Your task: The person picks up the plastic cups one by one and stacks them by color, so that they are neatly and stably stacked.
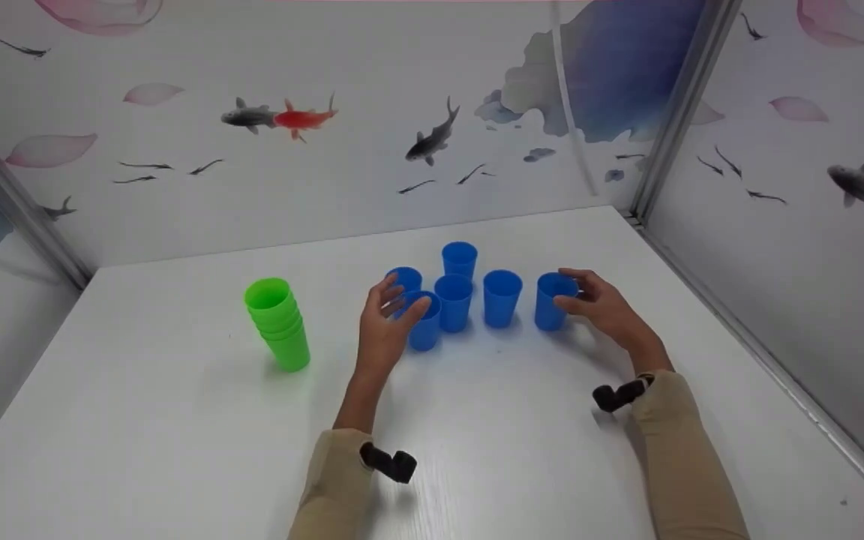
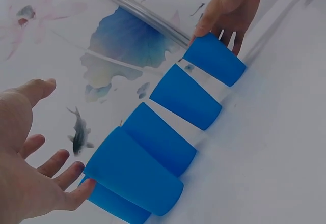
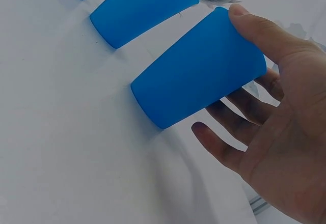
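Several blue plastic cups stand upright in a loose group on the white table. My left hand (image 1: pixel 381 337) is at the group's left side, its fingers spread and the thumb held apart. It is nearest the front-left cup (image 1: pixel 425 334), which its thumb overlaps in the head view; in the left wrist view the fingertips are right at the rim of a cup (image 2: pixel 135 173). On the right, my right hand (image 1: pixel 613 311) holds the rightmost blue cup (image 3: pixel 198 74) near its rim, thumb on the near side and fingers behind. That cup is upright, beside another blue cup (image 1: pixel 502 300).
A stack of bright green cups (image 1: pixel 289 345) leans slightly at the left of the table. Another blue cup (image 1: pixel 460 259) stands at the back of the group. Panels with painted fish and petals (image 1: pixel 312 180) enclose the white table (image 1: pixel 139 420) at the back and sides.
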A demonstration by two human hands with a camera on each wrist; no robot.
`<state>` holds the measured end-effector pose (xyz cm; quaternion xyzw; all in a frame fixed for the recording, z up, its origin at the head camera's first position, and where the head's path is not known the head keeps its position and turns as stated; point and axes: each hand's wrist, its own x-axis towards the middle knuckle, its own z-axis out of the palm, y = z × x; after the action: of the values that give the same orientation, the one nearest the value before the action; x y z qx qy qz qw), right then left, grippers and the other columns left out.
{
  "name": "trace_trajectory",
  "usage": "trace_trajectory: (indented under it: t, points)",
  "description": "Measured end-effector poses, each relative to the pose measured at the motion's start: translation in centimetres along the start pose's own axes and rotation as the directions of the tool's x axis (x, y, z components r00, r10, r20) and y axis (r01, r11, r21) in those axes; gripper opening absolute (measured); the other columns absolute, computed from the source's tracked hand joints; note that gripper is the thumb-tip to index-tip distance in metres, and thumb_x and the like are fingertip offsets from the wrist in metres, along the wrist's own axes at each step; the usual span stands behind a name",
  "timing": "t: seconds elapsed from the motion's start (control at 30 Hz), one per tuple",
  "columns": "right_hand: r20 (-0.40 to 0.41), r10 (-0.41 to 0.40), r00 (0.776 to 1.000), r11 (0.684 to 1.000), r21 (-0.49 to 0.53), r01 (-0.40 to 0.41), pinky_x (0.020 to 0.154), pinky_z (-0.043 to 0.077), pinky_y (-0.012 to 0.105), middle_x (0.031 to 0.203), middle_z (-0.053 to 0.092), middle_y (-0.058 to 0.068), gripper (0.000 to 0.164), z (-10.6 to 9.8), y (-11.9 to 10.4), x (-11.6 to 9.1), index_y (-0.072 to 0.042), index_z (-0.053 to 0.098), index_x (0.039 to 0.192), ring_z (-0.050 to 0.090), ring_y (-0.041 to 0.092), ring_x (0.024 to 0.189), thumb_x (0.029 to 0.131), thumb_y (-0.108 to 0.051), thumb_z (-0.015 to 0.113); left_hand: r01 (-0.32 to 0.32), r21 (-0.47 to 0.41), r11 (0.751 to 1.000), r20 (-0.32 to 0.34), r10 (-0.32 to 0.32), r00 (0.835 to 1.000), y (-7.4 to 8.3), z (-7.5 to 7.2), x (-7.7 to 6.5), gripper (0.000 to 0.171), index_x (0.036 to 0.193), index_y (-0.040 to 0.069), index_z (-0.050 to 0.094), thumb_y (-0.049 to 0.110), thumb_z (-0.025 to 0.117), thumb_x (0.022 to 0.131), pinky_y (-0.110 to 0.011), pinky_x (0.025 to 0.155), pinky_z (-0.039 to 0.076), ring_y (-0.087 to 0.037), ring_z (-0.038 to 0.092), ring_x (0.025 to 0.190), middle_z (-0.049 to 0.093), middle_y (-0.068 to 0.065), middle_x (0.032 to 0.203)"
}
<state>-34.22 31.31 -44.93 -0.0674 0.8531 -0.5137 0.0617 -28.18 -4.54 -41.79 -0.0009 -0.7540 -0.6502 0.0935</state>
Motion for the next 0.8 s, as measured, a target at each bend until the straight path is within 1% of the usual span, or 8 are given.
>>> trace_trajectory:
  t: [0.07, 0.13, 0.2, 0.27, 0.33, 0.5, 0.67, 0.8]
  points:
    - [0.004, 0.004, 1.0, 1.0, 0.009, -0.004, 0.119, 0.03, 0.061, 0.162, 0.026, 0.022, 0.083, 0.0, -0.1, -0.1, -0.019, 0.032, 0.156, 0.028, 0.044, 0.149, 0.09, -0.054, 0.068, -0.005, -0.006, 1.0, -0.025, 0.005, 1.0, 0.0, 0.1, 0.1, 0.07, 0.149, 0.011, 0.041, 0.035, 0.073, 0.092, -0.05, 0.11, 0.047, -0.035, 0.049, 0.14, 0.051, -0.017, 0.148]
    - [0.005, 0.011, 1.0, 1.0, 0.007, -0.011, 0.119, 0.029, 0.062, 0.165, 0.022, 0.021, 0.084, 0.0, -0.2, -0.1, -0.02, 0.031, 0.157, 0.027, 0.044, 0.15, 0.09, -0.054, 0.068, -0.015, -0.017, 1.0, -0.064, 0.014, 0.998, -0.1, 0.2, 0.1, 0.07, 0.148, 0.011, 0.043, 0.035, 0.074, 0.091, -0.049, 0.11, 0.048, -0.034, 0.049, 0.14, 0.052, -0.016, 0.148]
    - [0.008, 0.015, 1.0, 1.0, 0.006, -0.015, 0.119, 0.029, 0.062, 0.165, 0.021, 0.021, 0.084, 0.0, -0.3, -0.1, -0.021, 0.03, 0.157, 0.027, 0.044, 0.15, 0.09, -0.054, 0.068, -0.022, -0.035, 0.999, -0.106, 0.019, 0.994, -0.1, 0.2, 0.1, 0.069, 0.147, 0.013, 0.045, 0.037, 0.075, 0.09, -0.047, 0.109, 0.049, -0.033, 0.05, 0.139, 0.053, -0.014, 0.148]
    - [0.01, 0.018, 1.0, 1.0, 0.005, -0.018, 0.119, 0.03, 0.062, 0.165, 0.021, 0.021, 0.083, 0.0, -0.3, -0.2, -0.022, 0.03, 0.158, 0.028, 0.044, 0.149, 0.091, -0.053, 0.068, -0.015, -0.037, 0.999, -0.131, 0.01, 0.991, -0.2, 0.2, 0.1, 0.07, 0.147, 0.015, 0.046, 0.038, 0.076, 0.088, -0.046, 0.108, 0.05, -0.031, 0.051, 0.138, 0.053, -0.012, 0.148]
    - [0.011, 0.019, 1.0, 1.0, 0.001, -0.019, 0.119, 0.031, 0.062, 0.164, 0.024, 0.022, 0.083, 0.1, -0.3, -0.2, -0.023, 0.029, 0.158, 0.03, 0.044, 0.148, 0.091, -0.052, 0.068, -0.004, -0.022, 1.0, -0.125, 0.001, 0.992, -0.5, 0.2, 0.1, 0.07, 0.147, 0.015, 0.045, 0.037, 0.076, 0.088, -0.046, 0.107, 0.051, -0.032, 0.051, 0.139, 0.053, -0.012, 0.148]
    - [0.006, 0.013, 1.0, 1.0, -0.003, -0.012, 0.118, 0.031, 0.062, 0.163, 0.026, 0.021, 0.082, 0.0, -0.4, -0.1, -0.023, 0.029, 0.158, 0.031, 0.044, 0.148, 0.092, -0.052, 0.067, 0.033, 0.023, 0.999, -0.066, -0.031, 0.997, -1.2, 0.5, 0.4, 0.072, 0.149, 0.011, 0.041, 0.032, 0.076, 0.09, -0.051, 0.109, 0.048, -0.037, 0.047, 0.141, 0.049, -0.017, 0.15]
    - [-0.001, 0.01, 1.0, 1.0, -0.006, -0.01, 0.118, 0.031, 0.062, 0.163, 0.026, 0.021, 0.084, 0.0, -0.4, 0.0, -0.022, 0.031, 0.157, 0.031, 0.044, 0.148, 0.09, -0.055, 0.068, 0.082, 0.033, 0.996, -0.024, -0.081, 0.996, -1.9, 0.9, 0.5, 0.078, 0.151, 0.011, 0.037, 0.033, 0.077, 0.089, -0.052, 0.113, 0.044, -0.037, 0.043, 0.144, 0.045, -0.017, 0.154]
    - [0.006, 0.016, 1.0, 1.0, 0.002, -0.016, 0.118, 0.032, 0.062, 0.162, 0.027, 0.021, 0.083, 0.1, -0.2, 0.0, -0.021, 0.031, 0.157, 0.031, 0.044, 0.148, 0.09, -0.055, 0.068, 0.108, 0.033, 0.994, -0.026, -0.108, 0.994, -2.6, 1.2, 0.5, 0.082, 0.153, 0.012, 0.034, 0.034, 0.078, 0.088, -0.052, 0.115, 0.041, -0.037, 0.041, 0.145, 0.043, -0.016, 0.156]
